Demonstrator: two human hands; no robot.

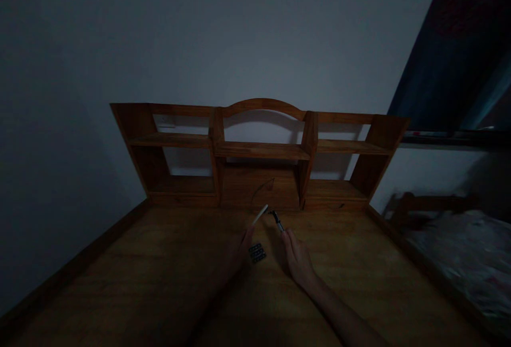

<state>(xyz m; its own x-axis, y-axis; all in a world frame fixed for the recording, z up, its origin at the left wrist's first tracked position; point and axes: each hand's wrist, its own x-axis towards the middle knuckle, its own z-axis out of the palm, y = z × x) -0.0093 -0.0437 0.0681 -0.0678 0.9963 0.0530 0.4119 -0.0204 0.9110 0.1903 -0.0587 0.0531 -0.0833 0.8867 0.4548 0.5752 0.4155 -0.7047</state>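
Over the desk, my left hand (245,239) is closed around a slim white stick (261,214) that slants up to the right. It is dark here, and the stick's kind cannot be made out. My right hand (296,256) grips a slender tool (277,220) with a pale lower part and a black, bent upper end. The tool's tip points left, close to the top of the white stick, with a small gap visible between them. On the desk between my hands lies a small dark square piece (257,253) with rows of light marks.
The wooden desk (183,272) has raised side edges. At its back stands a wooden shelf unit (261,150) with several compartments, against a pale wall (255,43). To the right are a dark curtain (451,54) and a bed with rumpled bedding (463,251).
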